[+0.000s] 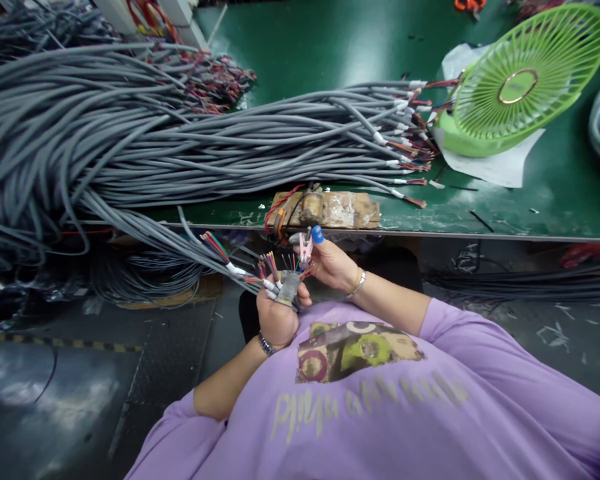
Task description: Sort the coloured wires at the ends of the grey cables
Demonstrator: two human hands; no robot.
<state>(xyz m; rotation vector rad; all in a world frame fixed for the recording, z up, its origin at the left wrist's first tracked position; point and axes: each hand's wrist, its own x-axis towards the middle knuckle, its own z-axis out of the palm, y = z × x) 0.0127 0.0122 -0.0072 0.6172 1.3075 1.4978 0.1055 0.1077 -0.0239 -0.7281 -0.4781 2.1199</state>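
My left hand [277, 313] is closed around the ends of a few grey cables [207, 257], whose stripped coloured wires [275, 267] fan out above my fist. My right hand [333, 263] is beside them, pinching a small pink-and-white clip [305, 248] at the wire tips. A blue cap covers the tip of one right finger [318, 233]. Both hands are just below the bench edge, in front of my purple shirt.
A huge pile of grey cables [130, 127] covers the green bench [555, 193], their stripped ends pointing right. A worn wooden block [340, 209] with wires sits at the bench edge. A green fan [523, 80] stands at the right on white paper.
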